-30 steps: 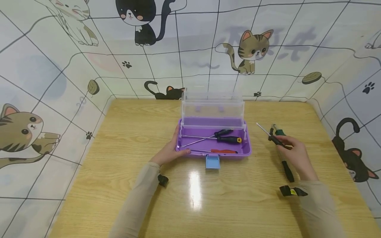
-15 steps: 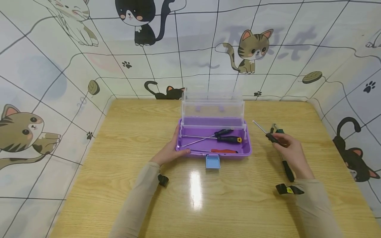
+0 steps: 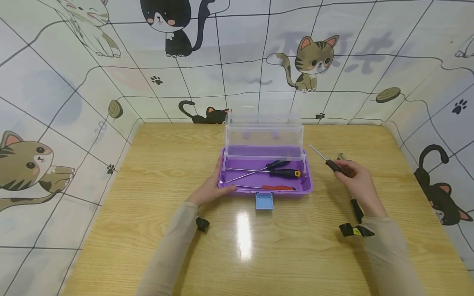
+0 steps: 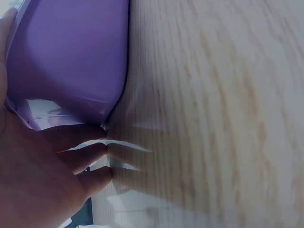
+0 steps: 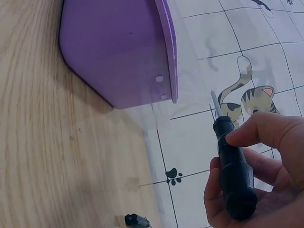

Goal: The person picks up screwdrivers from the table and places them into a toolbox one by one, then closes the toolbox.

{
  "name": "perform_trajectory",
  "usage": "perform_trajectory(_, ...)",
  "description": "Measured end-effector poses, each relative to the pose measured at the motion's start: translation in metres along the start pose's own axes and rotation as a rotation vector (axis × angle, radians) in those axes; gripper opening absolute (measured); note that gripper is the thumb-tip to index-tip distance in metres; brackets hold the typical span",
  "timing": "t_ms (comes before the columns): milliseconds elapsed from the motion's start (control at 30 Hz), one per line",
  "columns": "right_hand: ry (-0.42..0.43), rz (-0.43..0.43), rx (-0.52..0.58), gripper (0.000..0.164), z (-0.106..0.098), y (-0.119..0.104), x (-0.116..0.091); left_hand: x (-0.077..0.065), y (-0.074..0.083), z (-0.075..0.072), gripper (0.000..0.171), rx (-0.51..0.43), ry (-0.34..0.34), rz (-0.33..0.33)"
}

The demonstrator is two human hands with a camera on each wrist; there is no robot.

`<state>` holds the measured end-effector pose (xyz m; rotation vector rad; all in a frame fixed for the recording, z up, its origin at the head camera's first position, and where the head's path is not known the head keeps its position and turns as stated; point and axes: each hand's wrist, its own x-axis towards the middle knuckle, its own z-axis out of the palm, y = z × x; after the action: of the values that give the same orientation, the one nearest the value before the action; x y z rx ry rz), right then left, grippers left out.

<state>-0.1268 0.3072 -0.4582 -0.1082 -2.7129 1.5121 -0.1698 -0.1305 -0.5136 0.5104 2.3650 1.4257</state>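
My right hand point(image 3: 357, 185) pinches a black-handled screwdriver point(image 3: 334, 165) above the table, its metal shaft pointing up and left towards the box. In the right wrist view thumb and fingers wrap its handle point(image 5: 236, 178). My left hand point(image 3: 208, 191) holds the front left corner of a purple toolbox point(image 3: 309, 183), thumb at the front rim and fingers along the left side. Its transparent lid point(image 3: 264, 135) stands up. Inside lie a black screwdriver point(image 3: 278, 164), a black one with a yellow end point(image 3: 284, 173) and a red-handled one point(image 3: 278, 188).
Under and beside the right hand, a screwdriver with a black handle point(image 3: 357, 209) lies on the wooden table point(image 3: 289, 246). A metal tool tip point(image 3: 341, 156) shows behind that hand. A blue latch point(image 3: 264, 201) hangs off the box front. Cat-patterned sheets point(image 3: 240, 78) wall the table.
My right hand has lifted and moved left with the screwdriver, away from the tools on the table and closer to the box. My left hand has stayed on the box corner.
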Motion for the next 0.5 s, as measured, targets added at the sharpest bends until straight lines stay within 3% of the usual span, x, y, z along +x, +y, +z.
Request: perform_trajectory(500, -0.03, -0.04, -0.026, 0.038, 0.005, -0.009, 0.015, 0.001, -0.002, 0.0, 0.119, -0.006, 0.002, 0.013)
